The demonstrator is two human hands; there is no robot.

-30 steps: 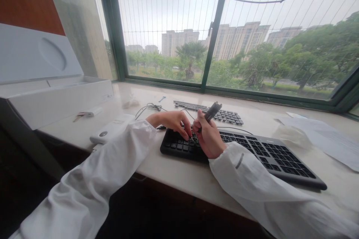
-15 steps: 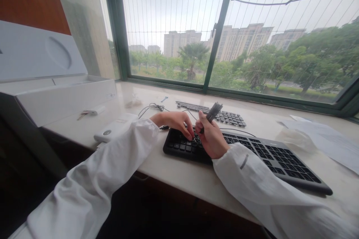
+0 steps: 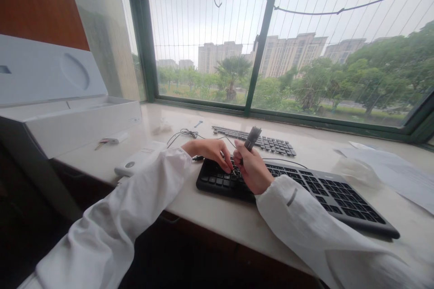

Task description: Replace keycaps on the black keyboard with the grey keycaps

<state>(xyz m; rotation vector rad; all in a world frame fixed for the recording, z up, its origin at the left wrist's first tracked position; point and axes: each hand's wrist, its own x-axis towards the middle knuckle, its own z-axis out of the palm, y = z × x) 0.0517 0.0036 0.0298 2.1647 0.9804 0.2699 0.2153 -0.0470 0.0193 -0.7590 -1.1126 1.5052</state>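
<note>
A black keyboard (image 3: 339, 194) lies at a slant along the front of the sill. Keycaps sit on its left end, while bare key sockets show on the right part. My right hand (image 3: 252, 167) is wrapped round a black-handled tool (image 3: 252, 138), its thick end pointing up and its kind unclear. A thin metal tip shows below, close to the keys. My left hand (image 3: 215, 151) is closed in a pinch over the left part of the keyboard, fingertips near that tip. Whatever is between them is too small to make out. Loose keycaps (image 3: 278, 146) lie in rows behind.
At the left stand an open white box (image 3: 84, 119) and a flat white device (image 3: 135, 162). A coiled black cable (image 3: 185, 133) and a small blue item (image 3: 198, 123) lie behind my left hand. Papers (image 3: 389, 169) and crumpled plastic (image 3: 359, 171) are at the right, below the window.
The view has tilted up slightly. Both hands stay at the same part of the keyboard, and the tool's upper end leans a little further left.
</note>
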